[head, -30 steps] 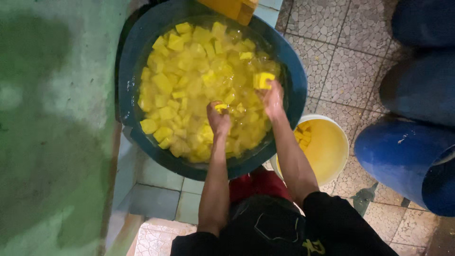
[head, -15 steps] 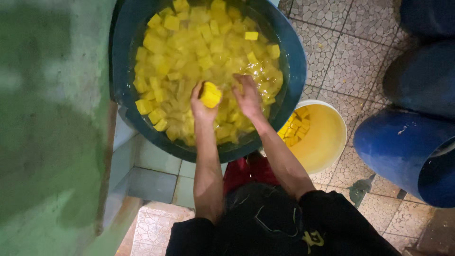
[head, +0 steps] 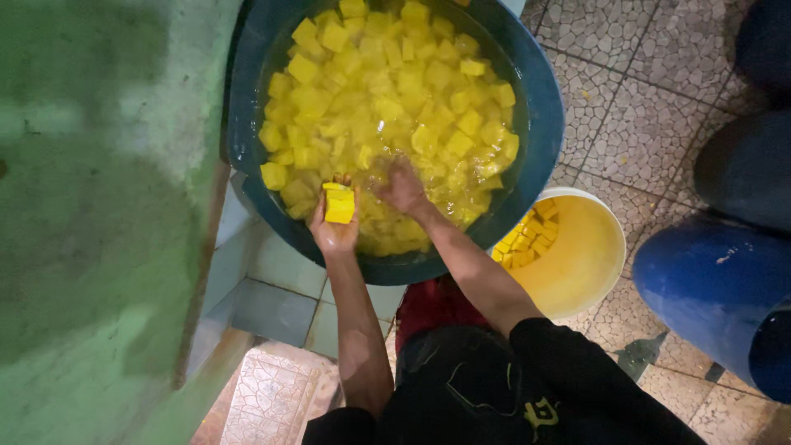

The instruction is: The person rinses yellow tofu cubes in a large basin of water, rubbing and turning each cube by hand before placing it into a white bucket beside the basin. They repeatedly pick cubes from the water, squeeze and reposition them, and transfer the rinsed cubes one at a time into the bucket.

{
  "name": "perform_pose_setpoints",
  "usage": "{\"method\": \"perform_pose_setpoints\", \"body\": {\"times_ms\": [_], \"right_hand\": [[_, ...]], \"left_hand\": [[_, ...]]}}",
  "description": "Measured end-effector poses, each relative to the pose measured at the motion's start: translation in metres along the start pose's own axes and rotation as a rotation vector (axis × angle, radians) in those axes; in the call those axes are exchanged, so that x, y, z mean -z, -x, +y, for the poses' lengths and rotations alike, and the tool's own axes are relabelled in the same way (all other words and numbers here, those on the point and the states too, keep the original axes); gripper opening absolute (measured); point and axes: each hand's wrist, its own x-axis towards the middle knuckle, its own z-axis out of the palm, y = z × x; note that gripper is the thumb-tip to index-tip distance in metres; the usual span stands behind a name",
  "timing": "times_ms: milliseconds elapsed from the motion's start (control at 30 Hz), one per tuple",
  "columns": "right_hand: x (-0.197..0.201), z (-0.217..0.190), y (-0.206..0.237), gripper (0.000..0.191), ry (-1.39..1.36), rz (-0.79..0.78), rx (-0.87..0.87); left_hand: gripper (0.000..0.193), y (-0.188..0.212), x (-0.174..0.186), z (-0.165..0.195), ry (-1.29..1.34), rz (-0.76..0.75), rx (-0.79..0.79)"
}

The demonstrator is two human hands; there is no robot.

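Closest to where I stand is the person's dark clothing, with a patch of red cloth showing just beyond it, and both bare forearms reaching away over the rim of the big dark blue tub. The left hand is raised just above the near edge of the tub, fingers curled up around one yellow cube, which sits clear of the liquid. The right hand is just beside it, plunged down among the floating pieces; whether its fingers are closed on anything I cannot tell, since the yellow liquid and ripples hide them. Off to the right, down on the mosaic tile floor, a yellow bucket stands touching the tub's side, and it holds only a small heap of cut yellow pieces against its near-left wall, with most of its inside bare. Farther on, the tub is packed nearly from rim to rim with yellow chunks bobbing in yellow water. Judging by that, the picking out looks barely begun: a handful in the bucket, one cube in hand, and by far the greater part waiting in the tub. Blue drums stand at the right edge, and a green wall fills the left.
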Motion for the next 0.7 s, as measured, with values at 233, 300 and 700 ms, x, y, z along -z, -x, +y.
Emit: {"method": "perform_pose_setpoints", "body": {"times_ms": [233, 300, 700], "right_hand": [[-0.003, -0.012, 0.009, 0.057, 0.083, -0.314, -0.163], [0.004, -0.009, 0.015, 0.06, -0.009, -0.228, -0.187], [0.019, 0.018, 0.011, 0.047, -1.072, -0.12, -0.875]], "left_hand": [[0.041, 0.006, 0.013, -0.004, 0.125, 0.215, 0.052], [0.039, 0.006, 0.014, -0.008, 0.041, 0.012, 0.051], [0.047, 0.01, 0.003, -0.012, -0.147, -0.222, 0.142]]}}
